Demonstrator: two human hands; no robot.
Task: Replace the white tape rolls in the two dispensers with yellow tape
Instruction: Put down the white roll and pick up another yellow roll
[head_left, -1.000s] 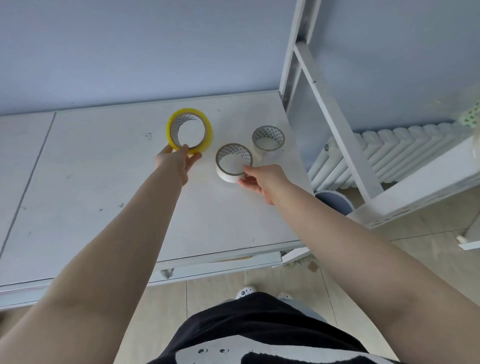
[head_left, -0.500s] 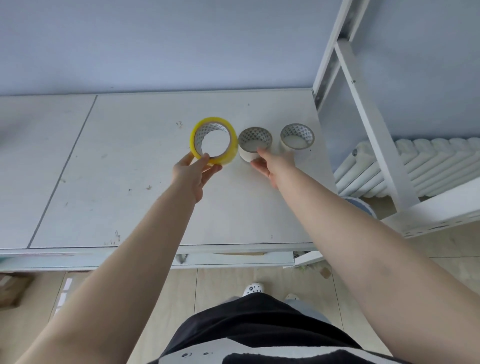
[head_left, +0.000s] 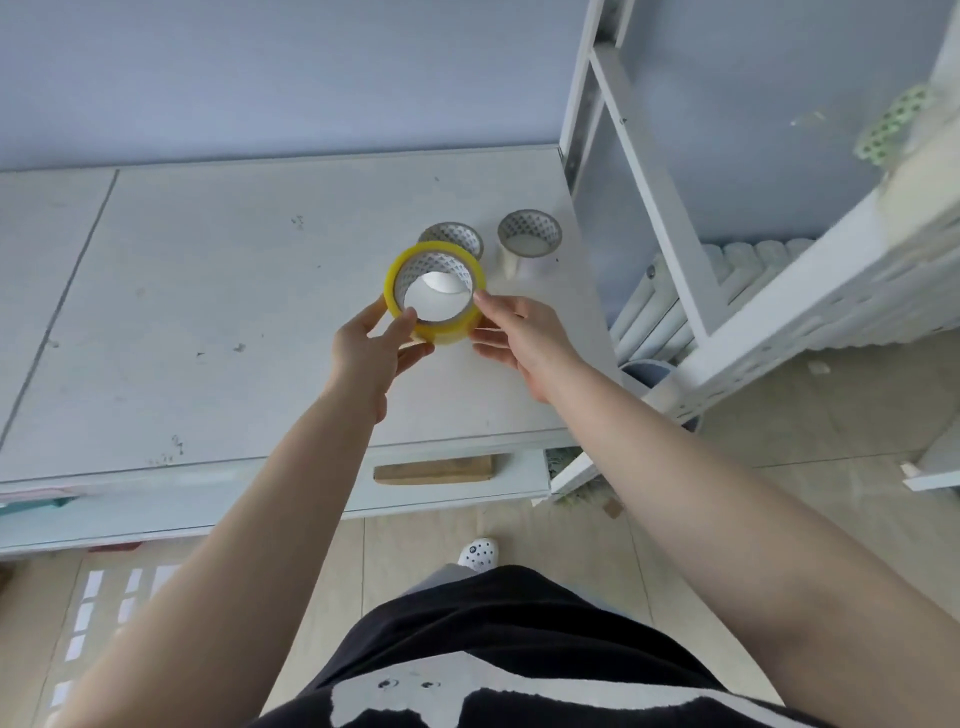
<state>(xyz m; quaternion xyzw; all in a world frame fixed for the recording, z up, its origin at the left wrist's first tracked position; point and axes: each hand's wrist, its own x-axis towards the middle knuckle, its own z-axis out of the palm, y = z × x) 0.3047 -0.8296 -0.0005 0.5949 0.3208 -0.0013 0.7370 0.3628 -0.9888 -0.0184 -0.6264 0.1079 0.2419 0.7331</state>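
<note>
I'm looking down at the white desk (head_left: 218, 322), and the yellow tape roll (head_left: 435, 291) is being held up just above it, open core tilted toward the camera. The left hand (head_left: 371, 353) is pinching the roll's near-left rim, thumb on the outside and fingers (head_left: 408, 325) curling at the edge. The right hand (head_left: 519, 338) is resting its fingertips against the roll's right side, the rest of the hand loosely spread; I'm reading that as steadying, or feeling for the tape's loose end, though I can't make out an end from here.

Behind the yellow roll, two white tape rolls are sitting on the desk: one (head_left: 457, 236) partly hidden by it, the other (head_left: 530, 244) just beside, nearer the desk's right edge. No dispenser is showing anywhere in my view, so I'm unable to say whether either has been emptied. My judgement: loading the yellow tape is what's left.
</note>
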